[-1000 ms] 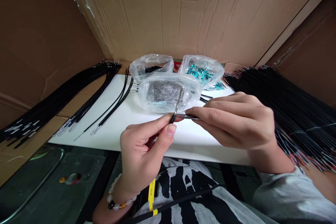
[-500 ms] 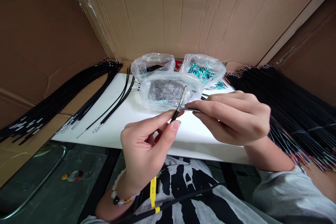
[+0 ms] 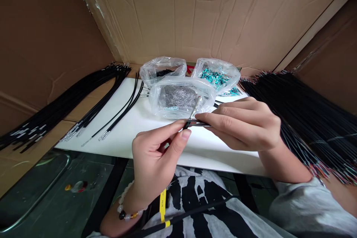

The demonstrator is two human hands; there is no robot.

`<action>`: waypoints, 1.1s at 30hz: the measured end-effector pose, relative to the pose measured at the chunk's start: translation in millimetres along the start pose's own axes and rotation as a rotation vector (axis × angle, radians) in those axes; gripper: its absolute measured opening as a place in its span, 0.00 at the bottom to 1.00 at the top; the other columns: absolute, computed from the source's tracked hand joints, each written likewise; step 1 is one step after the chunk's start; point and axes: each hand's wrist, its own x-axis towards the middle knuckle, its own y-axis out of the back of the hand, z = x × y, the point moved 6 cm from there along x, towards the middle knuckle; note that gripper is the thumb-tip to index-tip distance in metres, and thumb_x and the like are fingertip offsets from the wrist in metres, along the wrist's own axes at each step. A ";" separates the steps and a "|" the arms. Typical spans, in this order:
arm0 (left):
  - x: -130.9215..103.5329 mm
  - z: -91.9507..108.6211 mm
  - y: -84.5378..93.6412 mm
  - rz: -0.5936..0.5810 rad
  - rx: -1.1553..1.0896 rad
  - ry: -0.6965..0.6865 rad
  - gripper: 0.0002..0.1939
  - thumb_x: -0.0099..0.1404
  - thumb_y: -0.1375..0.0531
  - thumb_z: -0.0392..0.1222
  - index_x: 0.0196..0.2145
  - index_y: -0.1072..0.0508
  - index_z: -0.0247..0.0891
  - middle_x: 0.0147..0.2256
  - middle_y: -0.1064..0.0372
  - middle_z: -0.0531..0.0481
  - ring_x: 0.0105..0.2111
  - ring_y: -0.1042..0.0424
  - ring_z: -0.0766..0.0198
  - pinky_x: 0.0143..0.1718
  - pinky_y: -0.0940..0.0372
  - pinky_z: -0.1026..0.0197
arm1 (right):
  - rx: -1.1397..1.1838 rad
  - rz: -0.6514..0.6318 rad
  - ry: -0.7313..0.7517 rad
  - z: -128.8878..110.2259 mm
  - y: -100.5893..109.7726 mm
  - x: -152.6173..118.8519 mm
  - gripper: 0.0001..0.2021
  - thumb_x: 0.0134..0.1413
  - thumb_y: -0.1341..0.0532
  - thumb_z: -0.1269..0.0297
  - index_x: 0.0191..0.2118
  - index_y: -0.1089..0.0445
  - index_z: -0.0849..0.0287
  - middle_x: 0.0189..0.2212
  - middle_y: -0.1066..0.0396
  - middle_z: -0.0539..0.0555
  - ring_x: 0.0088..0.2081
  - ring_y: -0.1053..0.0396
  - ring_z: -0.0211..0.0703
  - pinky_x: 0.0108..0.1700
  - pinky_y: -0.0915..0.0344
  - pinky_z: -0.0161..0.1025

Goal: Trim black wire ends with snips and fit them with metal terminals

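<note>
Between the thumb and index finger of my left hand (image 3: 158, 156) is a black cable (image 3: 194, 111), its stripped, silvery end pointing up and away from me. My right hand (image 3: 245, 126) is closed around a pair of metal tweezers (image 3: 200, 123). The tweezer tips meet the cable where the black jacket gives way to the shiny part, just above my left fingertips. Whether the prongs pinch the cable or only touch it, I cannot tell. Behind the cable end stands an open plastic bag (image 3: 181, 98) of small silvery pieces.
At the back are a plastic bag of teal metallic pieces (image 3: 216, 78) and another with black pieces (image 3: 163, 72). Black cables (image 3: 95, 104) with silvery ends lie on the left; a large cable bundle (image 3: 306, 108) lies on the right. Cardboard walls (image 3: 178, 18) enclose the white tabletop (image 3: 117, 139).
The tweezers have shifted slightly down the cable towards my left fingertips, and two prongs now show. My right hand has moved a little left. The cable end sits slightly lower.
</note>
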 end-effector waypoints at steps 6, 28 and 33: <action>-1.8 -20.1 -1.8 -0.029 -0.317 0.242 0.16 0.74 0.40 0.48 0.33 0.19 0.37 0.19 0.51 0.57 0.20 0.51 0.71 0.20 0.54 0.63 | 0.079 0.114 -0.042 -2.6 -2.6 6.6 0.06 0.66 0.40 0.76 0.42 0.25 0.65 0.21 0.27 0.48 0.22 0.30 0.34 0.25 0.35 0.33; -1.8 -17.2 -17.6 -0.218 -0.861 0.541 0.16 0.72 0.37 0.49 0.30 0.22 0.37 0.16 0.56 0.61 0.16 0.59 0.74 0.16 0.60 0.68 | 0.111 0.110 -0.111 -1.4 -1.6 7.0 0.09 0.68 0.44 0.74 0.41 0.26 0.62 0.19 0.31 0.46 0.20 0.34 0.33 0.25 0.36 0.33; -2.1 -12.5 -23.5 -0.310 -0.982 0.545 0.17 0.73 0.39 0.50 0.30 0.24 0.37 0.15 0.59 0.63 0.14 0.61 0.75 0.15 0.59 0.70 | 0.063 0.132 -0.102 -3.0 -4.5 6.1 0.08 0.67 0.43 0.75 0.40 0.25 0.62 0.19 0.31 0.46 0.19 0.36 0.34 0.24 0.38 0.34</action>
